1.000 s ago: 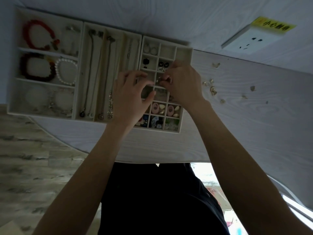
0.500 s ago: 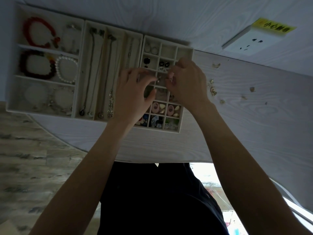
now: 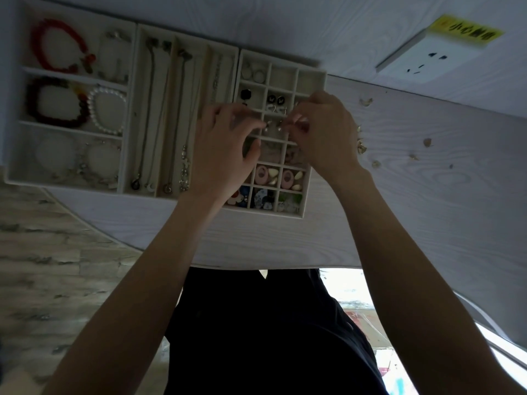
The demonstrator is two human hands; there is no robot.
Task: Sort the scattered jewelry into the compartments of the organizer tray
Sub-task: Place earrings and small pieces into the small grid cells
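Hands over the organizer tray (image 3: pixel 313 74): left hand (image 3: pixel 225 149) and right hand (image 3: pixel 322 132) each pinching a small earring (image 3: pixel 278 127).

Hands (image 3: pixel 228 149) cover organizer tray (image 3: pixel 313 143) middle cells; pinched piece (image 3: pixel 281 127) too small to identify; tray's left edge cropped, blurred.

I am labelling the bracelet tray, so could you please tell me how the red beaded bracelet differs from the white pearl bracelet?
The red beaded bracelet is bright red; the white pearl bracelet is pale white. The red one lies in the farthest compartment of the cream bracelet tray, the pearl one in the middle compartment. The red one lies beside a pale, faint bracelet, the pearl one beside a dark red bracelet. Both are closed beaded loops lying flat.
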